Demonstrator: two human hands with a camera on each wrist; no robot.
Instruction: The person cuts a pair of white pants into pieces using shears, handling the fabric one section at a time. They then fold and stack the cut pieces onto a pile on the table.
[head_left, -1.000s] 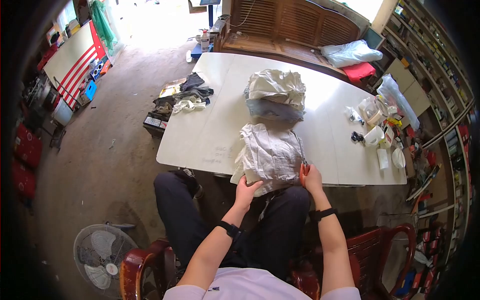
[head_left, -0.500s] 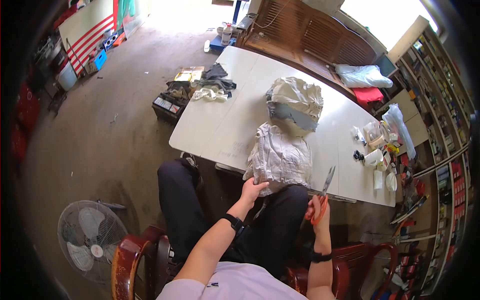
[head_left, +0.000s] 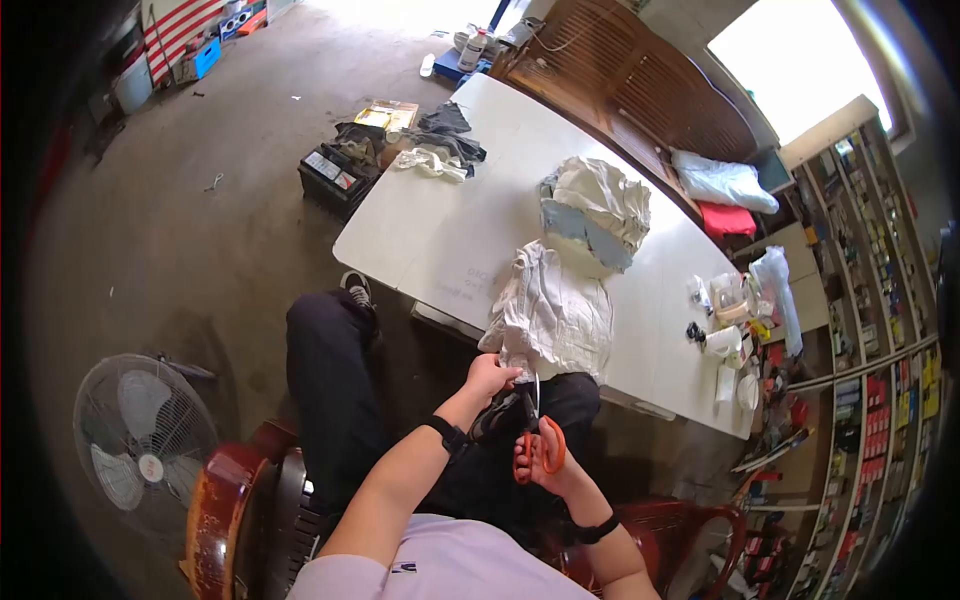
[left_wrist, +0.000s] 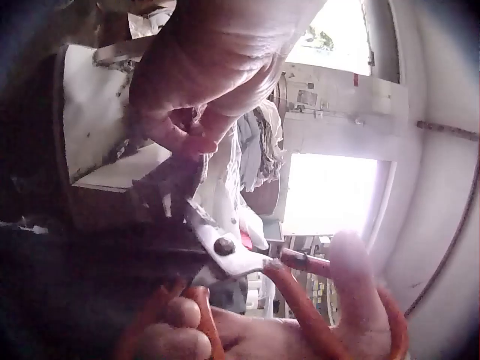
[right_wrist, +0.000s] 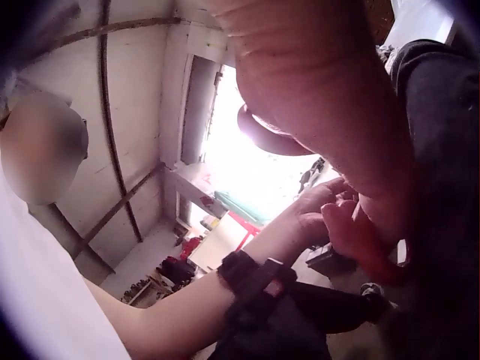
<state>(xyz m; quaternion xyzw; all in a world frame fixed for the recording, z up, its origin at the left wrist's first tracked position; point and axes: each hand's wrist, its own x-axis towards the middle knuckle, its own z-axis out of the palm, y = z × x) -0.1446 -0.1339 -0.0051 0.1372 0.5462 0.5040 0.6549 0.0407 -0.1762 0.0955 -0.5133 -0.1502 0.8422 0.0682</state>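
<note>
A light, crumpled cloth [head_left: 565,315] lies at the table's near edge in the head view. Its near-left corner is pinched between the thumb and fingers of the left hand [head_left: 490,376]. Just below, the right hand [head_left: 550,462] holds scissors by their orange handles [head_left: 555,440], blades pointing up at that corner. In the left wrist view the scissors' pivot [left_wrist: 224,246] shows, the handles spread apart around the right hand's fingers, and the blade tips near the left hand [left_wrist: 206,75]. Whether the blades touch the cloth is hard to tell.
Behind the cloth stands a folded stack of cloths [head_left: 595,215] on the white table [head_left: 420,235]. Dark rags [head_left: 445,140] lie at its left corner, above a black battery [head_left: 335,180]. Cups and bags [head_left: 735,300] crowd the right end. A fan [head_left: 145,430] stands at left.
The right hand has left the cloth's right side with the scissors, swung down, and come left to the corner by the left hand. The left hand keeps its pinch. The head view has turned.
</note>
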